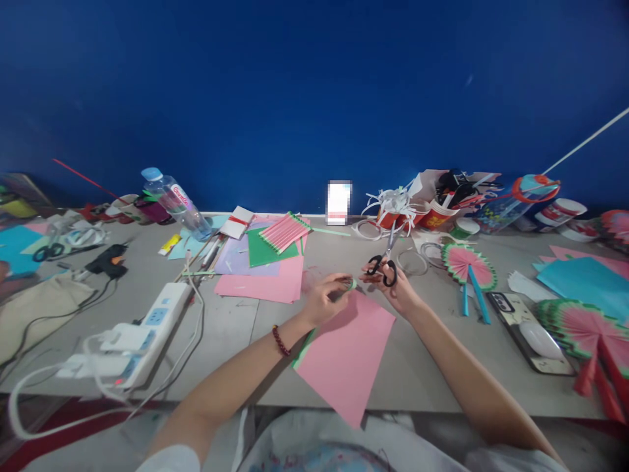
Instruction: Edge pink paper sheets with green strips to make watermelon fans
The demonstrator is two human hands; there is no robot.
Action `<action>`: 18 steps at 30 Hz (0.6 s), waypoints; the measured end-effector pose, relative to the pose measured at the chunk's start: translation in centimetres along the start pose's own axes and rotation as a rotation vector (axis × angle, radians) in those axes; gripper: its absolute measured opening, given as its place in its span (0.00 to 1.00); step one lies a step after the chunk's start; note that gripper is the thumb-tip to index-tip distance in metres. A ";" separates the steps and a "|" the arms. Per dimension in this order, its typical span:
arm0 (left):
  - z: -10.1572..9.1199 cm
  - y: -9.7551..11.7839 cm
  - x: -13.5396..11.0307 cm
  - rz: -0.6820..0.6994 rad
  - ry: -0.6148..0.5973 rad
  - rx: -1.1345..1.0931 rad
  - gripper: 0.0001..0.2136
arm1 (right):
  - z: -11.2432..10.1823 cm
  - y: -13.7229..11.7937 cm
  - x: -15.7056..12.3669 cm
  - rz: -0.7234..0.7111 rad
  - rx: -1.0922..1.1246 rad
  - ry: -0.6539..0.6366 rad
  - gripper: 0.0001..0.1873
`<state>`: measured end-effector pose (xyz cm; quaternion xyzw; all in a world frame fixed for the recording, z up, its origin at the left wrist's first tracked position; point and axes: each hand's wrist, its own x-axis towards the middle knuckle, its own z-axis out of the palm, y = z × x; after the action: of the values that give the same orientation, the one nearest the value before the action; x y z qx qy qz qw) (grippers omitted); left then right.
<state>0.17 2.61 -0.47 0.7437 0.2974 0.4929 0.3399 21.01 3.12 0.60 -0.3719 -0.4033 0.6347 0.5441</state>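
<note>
My right hand [400,292] is closed on a pair of scissors [390,272] with black handles, its blades pointing up and away. Just to the left, my left hand [325,303] has its fingers curled around a small pale green curled piece [352,284]; whether it is tape or a paper strip I cannot tell. A pink paper sheet [351,351] with a green strip along its left edge lies on the table beneath and in front of both hands. Its near corner hangs past the table's front edge. The left hand partly covers the sheet's upper left side.
Pleated pink paper [285,231] lies on a green sheet [263,248] at the back. A power strip [160,328] and bottle [179,206] stand left. On the right are a watermelon-patterned fan [469,267], a phone [508,328] with a white mouse [539,339], and cups.
</note>
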 end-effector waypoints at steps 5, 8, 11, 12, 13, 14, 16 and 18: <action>0.0 0.0 0.2 -0.049 0.032 -0.054 0.06 | 0.3 0.5 -0.4 0.044 0.033 -0.116 0.19; 0.0 -0.1 0.3 -0.027 0.029 -0.052 0.06 | 0.7 0.7 -0.5 0.065 0.032 -0.145 0.20; 0.1 -0.1 0.3 -0.001 0.018 -0.046 0.06 | 1.1 0.6 -0.6 0.060 0.047 -0.157 0.21; 0.1 -0.1 0.3 0.009 0.013 -0.044 0.06 | 1.2 0.5 -0.6 0.059 0.050 -0.161 0.21; 0.1 -0.1 0.3 0.021 0.011 -0.041 0.05 | 1.4 0.4 -0.7 0.059 0.048 -0.163 0.21; 0.1 -0.1 0.2 0.033 0.010 -0.035 0.04 | 1.5 0.3 -0.7 0.062 0.039 -0.163 0.21; 0.2 -0.1 0.2 0.056 -0.003 -0.024 0.03 | 1.8 0.1 -0.8 0.066 0.012 -0.160 0.21; 0.2 0.0 0.1 0.079 -0.040 -0.023 0.02 | 2.0 -0.1 -1.0 0.070 -0.014 -0.159 0.21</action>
<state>0.36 2.71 -0.47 0.7606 0.2553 0.4946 0.3343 19.37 1.95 1.48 -0.3382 -0.4363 0.6781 0.4851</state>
